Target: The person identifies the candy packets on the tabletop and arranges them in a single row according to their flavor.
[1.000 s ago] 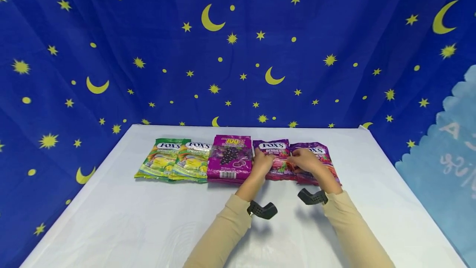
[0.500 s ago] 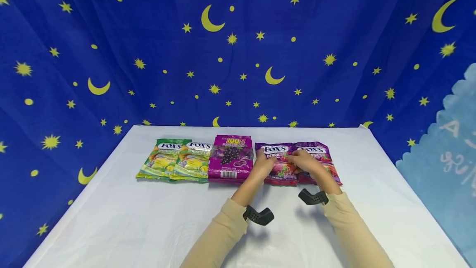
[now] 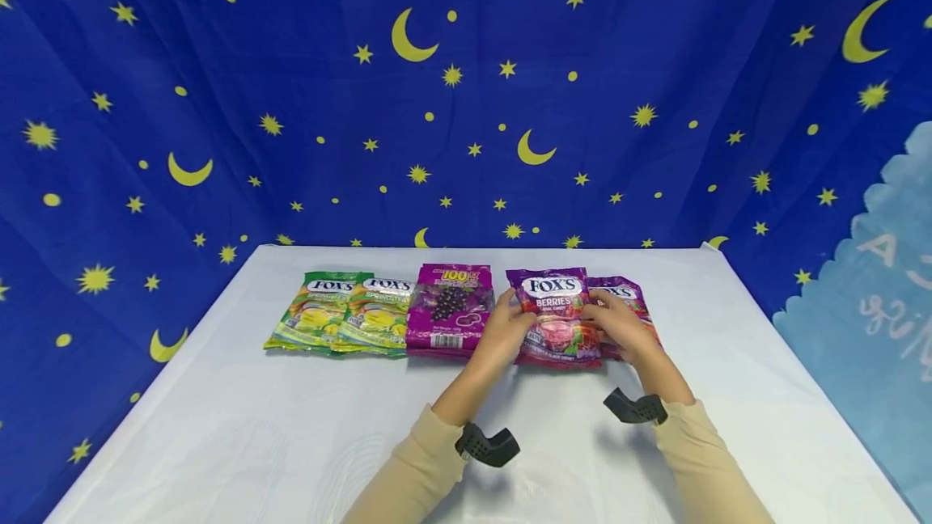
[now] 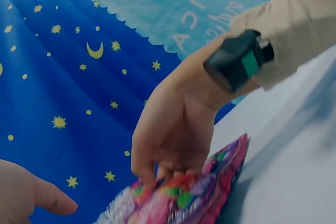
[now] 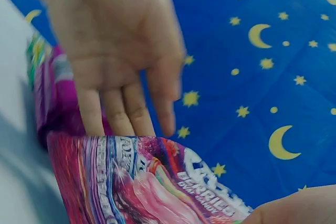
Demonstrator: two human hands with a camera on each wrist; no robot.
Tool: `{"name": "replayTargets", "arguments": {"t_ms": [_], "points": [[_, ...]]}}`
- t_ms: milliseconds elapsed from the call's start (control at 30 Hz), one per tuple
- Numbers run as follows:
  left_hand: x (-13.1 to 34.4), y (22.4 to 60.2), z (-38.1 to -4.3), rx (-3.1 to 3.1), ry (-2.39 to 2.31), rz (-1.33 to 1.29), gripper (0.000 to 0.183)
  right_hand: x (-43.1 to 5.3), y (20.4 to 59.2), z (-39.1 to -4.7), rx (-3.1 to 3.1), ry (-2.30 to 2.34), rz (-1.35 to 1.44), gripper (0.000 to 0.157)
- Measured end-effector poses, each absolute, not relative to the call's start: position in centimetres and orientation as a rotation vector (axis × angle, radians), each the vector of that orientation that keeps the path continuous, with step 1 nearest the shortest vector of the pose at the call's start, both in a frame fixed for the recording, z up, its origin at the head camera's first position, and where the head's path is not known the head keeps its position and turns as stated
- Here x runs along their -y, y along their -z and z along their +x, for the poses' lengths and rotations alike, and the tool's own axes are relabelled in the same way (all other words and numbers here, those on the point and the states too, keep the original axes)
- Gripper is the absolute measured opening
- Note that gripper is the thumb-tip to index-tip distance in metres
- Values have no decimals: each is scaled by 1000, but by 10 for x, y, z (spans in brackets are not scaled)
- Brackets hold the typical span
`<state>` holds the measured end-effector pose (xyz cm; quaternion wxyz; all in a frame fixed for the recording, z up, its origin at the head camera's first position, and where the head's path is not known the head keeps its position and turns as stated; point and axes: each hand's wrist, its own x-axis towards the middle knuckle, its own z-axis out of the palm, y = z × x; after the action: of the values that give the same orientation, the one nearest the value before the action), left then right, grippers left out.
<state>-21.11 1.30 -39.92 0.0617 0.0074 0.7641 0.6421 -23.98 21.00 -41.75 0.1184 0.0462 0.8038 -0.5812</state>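
Note:
Both hands hold a purple and red Fox's Berries candy bag [image 3: 557, 322] by its sides, its printed front toward me. My left hand [image 3: 502, 334] grips the left side, thumb on the front and fingers going behind; in the right wrist view, the left hand's fingers [image 5: 118, 111] reach behind the bag's edge. On the opposite side my right hand [image 3: 619, 323] grips with bent fingers, also seen in the left wrist view above the bag [image 4: 184, 200]. A second Berries bag [image 3: 632, 297] lies behind at the right, partly covered by the held bag and right hand.
Left of the hands lies a magenta grape candy pack [image 3: 449, 310], apparently stacked on another. Further left, two green and yellow Fox's bags [image 3: 316, 318] overlap on the white table [image 3: 240, 427]. A blue star-and-moon cloth [image 3: 466, 103] rises behind the table's back edge.
The left Berries bag has come toward me and to the right, and now overlaps the second one more. Both hands have shifted right with it, the left now round its side.

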Motion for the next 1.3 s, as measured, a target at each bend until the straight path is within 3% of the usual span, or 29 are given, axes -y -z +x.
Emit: {"name": "replayTargets", "arguments": {"t_ms": [400, 1100, 1300], "points": [[11, 398, -204, -2315, -2111, 138, 40, -210, 393, -228, -2157, 1951, 89, 67], [33, 396, -215, -2269, -2154, 148, 42, -203, 383, -220, -2101, 2012, -47, 78], [34, 399, -218, -2239, -2145, 106, 44, -204, 383, -219, -2120, 1999, -103, 72]]}}
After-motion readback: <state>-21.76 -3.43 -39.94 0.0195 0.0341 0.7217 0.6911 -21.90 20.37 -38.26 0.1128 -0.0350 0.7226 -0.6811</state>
